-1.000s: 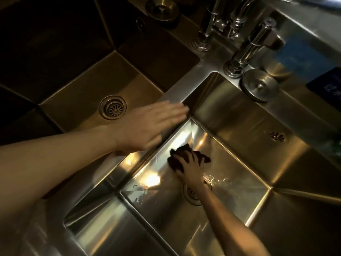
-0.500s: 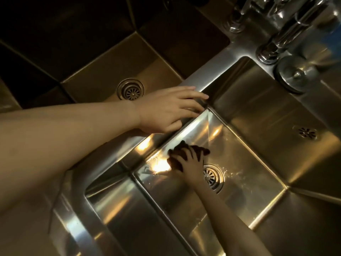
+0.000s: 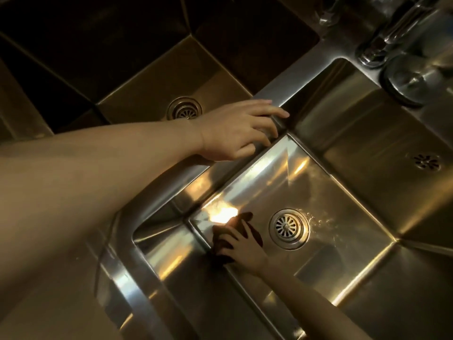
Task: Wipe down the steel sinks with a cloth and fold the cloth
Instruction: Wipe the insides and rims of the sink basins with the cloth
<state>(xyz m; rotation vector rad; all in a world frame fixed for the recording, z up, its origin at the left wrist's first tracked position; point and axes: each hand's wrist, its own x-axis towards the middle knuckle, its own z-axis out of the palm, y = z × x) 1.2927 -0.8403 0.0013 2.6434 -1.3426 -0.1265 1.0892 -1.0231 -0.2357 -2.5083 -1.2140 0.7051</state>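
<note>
Head view: the right hand (image 3: 241, 246) presses a dark cloth (image 3: 241, 229) flat against the floor of the near sink (image 3: 343, 217), fingers spread over it rather than curled around it, so the grip is a flat press on the cloth, not a pinch. The cloth sits bunched just left of the drain (image 3: 288, 228), near the basin's left wall. The left hand (image 3: 235, 130) rests open on the steel divider (image 3: 289, 94) between the two basins, holding nothing, fingertips over its edge. The far sink (image 3: 176, 77) lies beyond in shadow, with its own drain.

The cloth looks soft, limp and light; it will likely bunch under the palm and slide easily on wet steel, so for folding it would be best taken by a corner or edge. Droplets glint right of the drain, so the floor there is probably slick. There is open floor to the right and toward the back wall; the left wall and near corner are close, and the taps (image 3: 382, 45) crowd the far rim.
</note>
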